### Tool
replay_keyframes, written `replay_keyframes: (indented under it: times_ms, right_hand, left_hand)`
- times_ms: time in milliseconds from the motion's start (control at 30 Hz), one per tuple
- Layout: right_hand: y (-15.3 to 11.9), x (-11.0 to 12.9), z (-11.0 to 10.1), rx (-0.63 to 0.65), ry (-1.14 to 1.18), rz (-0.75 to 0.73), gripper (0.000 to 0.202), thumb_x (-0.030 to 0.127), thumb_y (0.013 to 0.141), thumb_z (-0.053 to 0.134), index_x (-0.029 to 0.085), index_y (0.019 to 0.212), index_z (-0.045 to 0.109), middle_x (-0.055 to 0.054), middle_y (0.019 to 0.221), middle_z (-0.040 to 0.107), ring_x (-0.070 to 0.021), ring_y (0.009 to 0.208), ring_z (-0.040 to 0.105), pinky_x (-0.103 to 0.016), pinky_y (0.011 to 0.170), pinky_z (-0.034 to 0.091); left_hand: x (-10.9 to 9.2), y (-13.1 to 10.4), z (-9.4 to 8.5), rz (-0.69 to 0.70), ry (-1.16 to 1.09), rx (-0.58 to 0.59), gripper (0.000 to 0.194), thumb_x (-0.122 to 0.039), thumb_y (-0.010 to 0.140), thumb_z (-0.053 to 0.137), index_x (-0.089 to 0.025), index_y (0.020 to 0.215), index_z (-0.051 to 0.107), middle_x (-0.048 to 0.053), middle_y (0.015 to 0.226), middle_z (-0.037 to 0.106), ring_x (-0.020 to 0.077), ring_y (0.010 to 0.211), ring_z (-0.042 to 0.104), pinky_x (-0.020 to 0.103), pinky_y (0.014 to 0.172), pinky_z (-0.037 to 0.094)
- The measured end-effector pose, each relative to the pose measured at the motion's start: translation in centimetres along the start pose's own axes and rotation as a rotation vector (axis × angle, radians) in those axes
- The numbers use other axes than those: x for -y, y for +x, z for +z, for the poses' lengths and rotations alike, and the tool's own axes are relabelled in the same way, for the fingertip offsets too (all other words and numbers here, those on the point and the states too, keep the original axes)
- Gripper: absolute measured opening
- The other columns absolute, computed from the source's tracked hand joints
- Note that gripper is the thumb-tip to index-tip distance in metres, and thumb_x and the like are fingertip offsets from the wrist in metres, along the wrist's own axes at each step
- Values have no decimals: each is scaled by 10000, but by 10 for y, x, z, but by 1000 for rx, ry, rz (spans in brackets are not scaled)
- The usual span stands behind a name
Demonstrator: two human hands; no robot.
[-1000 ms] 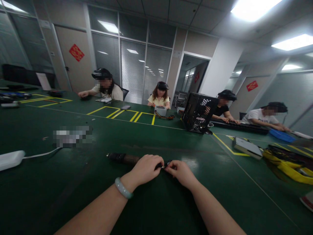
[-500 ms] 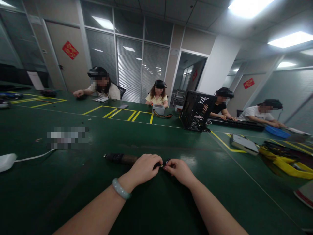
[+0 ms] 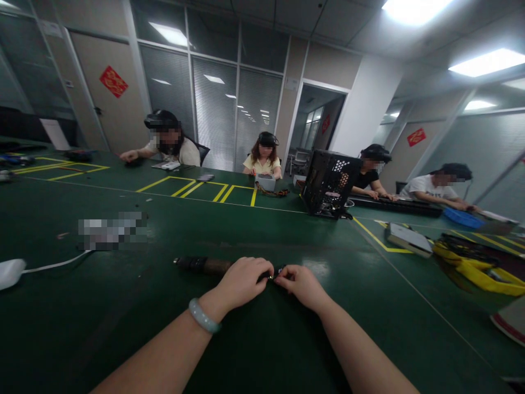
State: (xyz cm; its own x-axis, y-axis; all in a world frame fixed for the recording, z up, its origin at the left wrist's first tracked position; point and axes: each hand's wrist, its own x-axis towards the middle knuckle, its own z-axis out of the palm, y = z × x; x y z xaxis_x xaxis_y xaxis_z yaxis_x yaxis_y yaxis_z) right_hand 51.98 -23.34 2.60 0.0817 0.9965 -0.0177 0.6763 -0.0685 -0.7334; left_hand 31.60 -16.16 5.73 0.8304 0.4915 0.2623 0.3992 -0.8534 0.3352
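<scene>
A dark, rod-shaped tool that looks like an electric screwdriver [image 3: 205, 265] lies on the green table, its metal tip to the left. My left hand [image 3: 244, 278], with a pale green bangle on the wrist, is closed over its right part and hides much of it. A small dark end with a shiny metal spot shows at the left fingertips. Just right of that spot, my right hand [image 3: 303, 285] pinches with thumb and forefinger. What lies between those fingers is too small and covered to name. The two hands' fingertips are almost touching.
A black computer case [image 3: 328, 183] stands beyond my hands. To the right are a silver box-like device [image 3: 408, 239], a yellow tray [image 3: 484, 276] and a blue tray [image 3: 463, 217]. A white cable [image 3: 57, 266] runs at left. Several people sit across the table.
Both hands hold nearly the same pose at the tool's right end. The whole view has shifted slightly; nothing was let go.
</scene>
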Motion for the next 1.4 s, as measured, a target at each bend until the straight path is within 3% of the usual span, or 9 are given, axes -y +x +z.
replay_keyframes:
  times_ms: [733,933,1400]
  right_hand:
    - [-3,5,-1,3,51,7,166,338,835,659,175,817,683,13,692,652,-102,560,575,-191,521,402]
    - [-3,5,-2,2,48,13,178,356,836,655,181,813,683,16,689,648,-104,566,578,-190,516,404]
    - [-1,2,-2,12,27,-1,210,386,842,651,179,820,679,14,681,645,-108,562,590,-192,508,405]
  left_hand:
    - [-3,2,1,-40,47,18,210,-249,877,528,-269,1082,565,6,1047,642,212,964,600,345,854,434]
    - [-1,1,0,-16,24,20,159,-241,876,521,-257,1010,604,7,1034,648,208,963,598,352,878,429]
    - [1,1,1,5,9,19,190,-229,884,513,-288,1039,607,-20,1070,644,201,997,588,356,889,422]
